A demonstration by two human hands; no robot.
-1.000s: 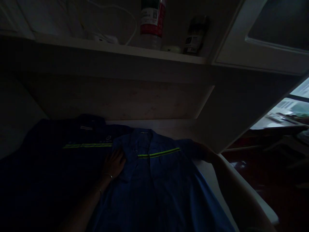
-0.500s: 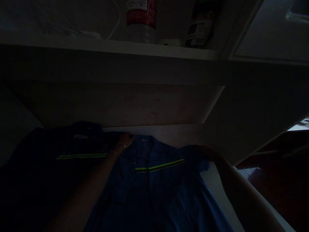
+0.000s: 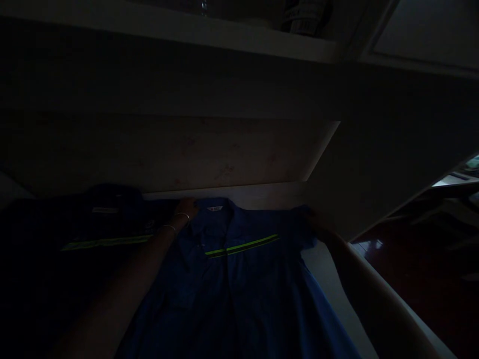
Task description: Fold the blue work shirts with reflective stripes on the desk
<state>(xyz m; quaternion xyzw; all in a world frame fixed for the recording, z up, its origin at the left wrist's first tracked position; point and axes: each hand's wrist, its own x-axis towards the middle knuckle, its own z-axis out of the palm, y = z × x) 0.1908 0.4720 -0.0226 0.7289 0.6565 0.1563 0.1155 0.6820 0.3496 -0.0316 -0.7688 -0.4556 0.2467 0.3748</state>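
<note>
A blue short-sleeved work shirt (image 3: 247,284) lies spread out, front up, with a yellow-green stripe across its chest and a white label inside the collar. At its left shoulder edge, near the collar, my left hand (image 3: 187,207) is closed on the cloth, a thin bracelet at the wrist. My right hand (image 3: 317,222) grips the sleeve on the other side, though deep shadow blurs its fingers. To the left lies a second, darker work shirt (image 3: 108,269) with a similar stripe, partly covered by my left forearm.
Above the shirts runs a shelf edge (image 3: 179,27) with a dark labelled container (image 3: 305,17) on it. Behind is a faintly patterned back panel (image 3: 224,149). A cabinet side (image 3: 359,164) bounds the right, with reddish floor (image 3: 404,284) beyond. The light is very dim.
The view has tipped down, so the shelf sits higher and its red-labelled bottle is mostly out of frame. The shirt's right shoulder and sleeve lie straighter, raised slightly by my right hand.
</note>
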